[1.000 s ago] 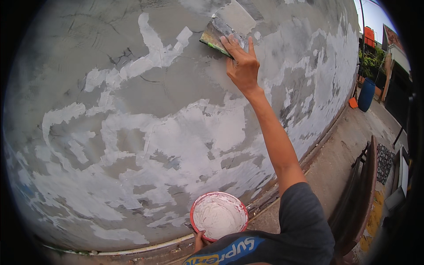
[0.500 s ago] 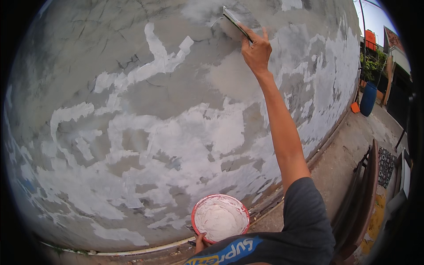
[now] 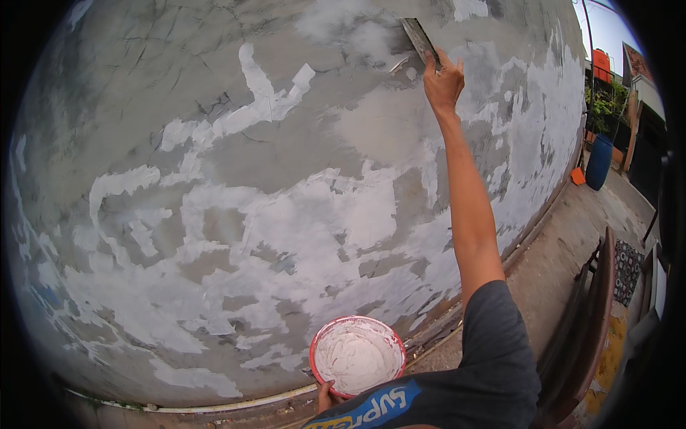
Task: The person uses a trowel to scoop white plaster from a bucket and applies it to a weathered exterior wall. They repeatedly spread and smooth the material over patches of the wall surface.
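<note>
A grey wall (image 3: 271, 161) fills most of the view, cracked in places and patched with white filler paste. High up on it, my right hand (image 3: 444, 80) grips a flat putty knife (image 3: 419, 41), its blade close to the wall. A small fresh dab of paste shows just below the blade. Down by my body, my left hand (image 3: 326, 395) holds the rim of a red basin (image 3: 314, 368). White paste (image 3: 357, 355) lies in the basin, smeared up its inner sides. Most of the left hand's fingers are hidden under the basin.
A pale pipe (image 3: 214, 407) runs along the wall's foot. To the right stand a brown bench (image 3: 597, 322), a patterned mat (image 3: 627, 272), a blue barrel (image 3: 599, 163) and a small orange object (image 3: 577, 176) on the ground.
My right hand has moved to the right with the putty knife, and the blade has turned to show its flat face. The left hand and basin have barely shifted.
</note>
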